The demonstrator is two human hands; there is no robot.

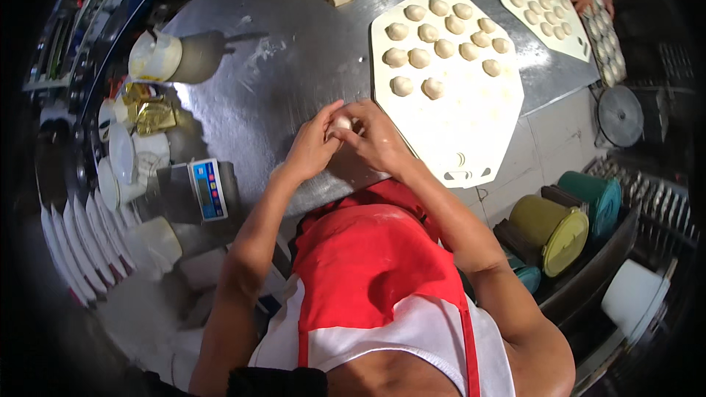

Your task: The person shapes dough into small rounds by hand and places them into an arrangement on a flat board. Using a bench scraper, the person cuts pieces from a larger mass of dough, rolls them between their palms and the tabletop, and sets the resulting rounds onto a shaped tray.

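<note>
A metal table [294,88] bore a white board [456,132], seemingly partly filled.
Beside it, the left hand [315,143] and right hand [376,136] met, fingers curled in close; dough balls [444,48] lay on the board's far part, apparently done, its near part left to fill; one dough piece [342,125], held between both hands' fingers, looked unfinished.

The apron [368,265] is bright red and the shirt [334,344] is white. The dough balls [443,48] are pale cream, the board [471,121] white. The worktop [309,66] is grey. The scale [209,189] has a blue panel.
</note>
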